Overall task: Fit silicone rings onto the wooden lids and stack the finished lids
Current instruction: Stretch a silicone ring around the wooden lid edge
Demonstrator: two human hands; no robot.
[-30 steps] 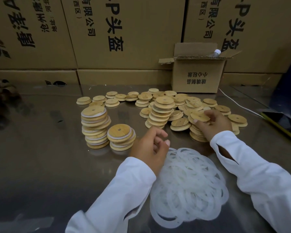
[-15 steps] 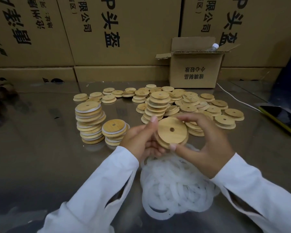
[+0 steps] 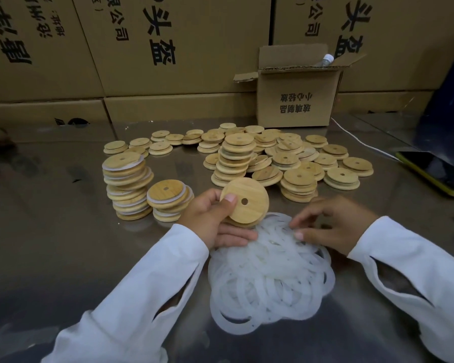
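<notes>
My left hand (image 3: pixel 212 218) grips a round wooden lid (image 3: pixel 247 203) with a small hole, thumb on its top face, tilted up over the near edge of a pile of white silicone rings (image 3: pixel 270 279). My right hand (image 3: pixel 328 222) reaches into the top of that pile, thumb and fingertips curled onto the rings; whether it has pinched one I cannot tell. Two stacks of lids with white rings stand to the left, a tall one (image 3: pixel 126 187) and a short one (image 3: pixel 169 203). Bare wooden lids (image 3: pixel 286 158) lie heaped behind.
A metal table (image 3: pixel 63 244) holds everything. A small open cardboard box (image 3: pixel 296 100) with a bottle in it stands at the back, large cartons (image 3: pixel 168 48) behind it. A phone in a yellow case (image 3: pixel 435 171) and a white cable (image 3: pixel 362 142) lie at right.
My right hand let go of the lid and dropped onto the ring pile. My left hand now holds the lid alone.
</notes>
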